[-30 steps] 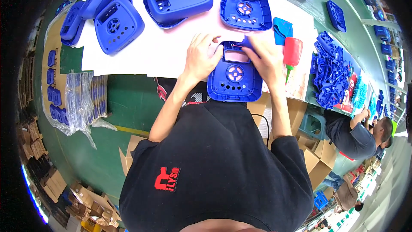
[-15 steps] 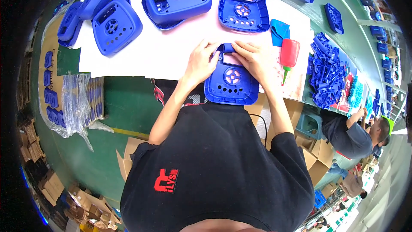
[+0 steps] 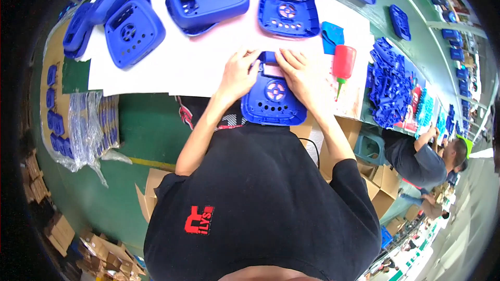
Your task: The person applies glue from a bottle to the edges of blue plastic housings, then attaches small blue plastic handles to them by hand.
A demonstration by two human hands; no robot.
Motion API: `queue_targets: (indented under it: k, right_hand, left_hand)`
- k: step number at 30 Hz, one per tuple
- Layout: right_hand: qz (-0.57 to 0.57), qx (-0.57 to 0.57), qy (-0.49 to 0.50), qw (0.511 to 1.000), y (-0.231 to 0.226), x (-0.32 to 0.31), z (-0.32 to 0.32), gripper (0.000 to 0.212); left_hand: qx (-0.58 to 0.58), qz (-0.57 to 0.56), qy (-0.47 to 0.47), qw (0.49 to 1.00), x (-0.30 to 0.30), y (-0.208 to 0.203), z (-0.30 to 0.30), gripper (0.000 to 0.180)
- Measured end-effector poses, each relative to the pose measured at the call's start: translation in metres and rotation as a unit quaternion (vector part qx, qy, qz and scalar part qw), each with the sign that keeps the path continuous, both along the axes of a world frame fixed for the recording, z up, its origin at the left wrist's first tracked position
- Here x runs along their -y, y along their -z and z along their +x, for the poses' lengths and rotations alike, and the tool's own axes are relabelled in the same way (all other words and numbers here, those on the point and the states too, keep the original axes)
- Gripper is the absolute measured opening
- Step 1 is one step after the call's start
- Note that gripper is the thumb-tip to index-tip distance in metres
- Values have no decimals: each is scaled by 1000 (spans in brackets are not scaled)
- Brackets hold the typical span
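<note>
A blue plastic housing shell (image 3: 273, 105) lies at the table's near edge, its hollow side with the ribs facing up. It has a round grille, a row of small holes and a rectangular window. My left hand (image 3: 239, 75) grips its far left corner, fingers bent over the rim. On the far right corner my right hand (image 3: 298, 75) holds the same shell, fingers bunched together. Between my fingertips, a smooth blue section (image 3: 267, 57) spans the shell's far end. Whether it is a separate part I cannot tell.
Farther off on the white table sheet (image 3: 208, 67) lie a similar open shell (image 3: 288, 25), a blue housing (image 3: 232, 5) and several more at left. To the right are a red bottle (image 3: 344, 58), a blue cloth (image 3: 332, 36) and piled blue parts (image 3: 388, 88). A co-worker (image 3: 422, 158) sits farther right.
The whole view has shifted slightly, so everything appears a little farther left. Both hands keep their hold on the shell; my right fingers look slightly more drawn together.
</note>
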State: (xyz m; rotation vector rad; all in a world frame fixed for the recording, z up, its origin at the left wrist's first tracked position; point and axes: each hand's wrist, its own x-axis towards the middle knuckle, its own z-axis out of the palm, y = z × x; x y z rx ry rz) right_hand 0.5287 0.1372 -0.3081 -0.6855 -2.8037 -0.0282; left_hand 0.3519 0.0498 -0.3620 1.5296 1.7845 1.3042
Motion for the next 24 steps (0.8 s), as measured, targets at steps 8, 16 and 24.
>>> queue_targets:
  k: [8, 16, 24]
  right_hand:
    - [-320, -76, 108, 938, -76, -93, 32, 62]
    - [-341, -265, 418, 799, -11, -271, 30, 45]
    - [-50, -88, 315, 944, -17, -203, 49, 68]
  left_hand:
    - [175, 0, 15, 984, -37, 7, -42, 47]
    - [-184, -66, -11, 981, -54, -11, -18, 44]
    - [-196, 0, 61, 979, 15, -39, -10, 26]
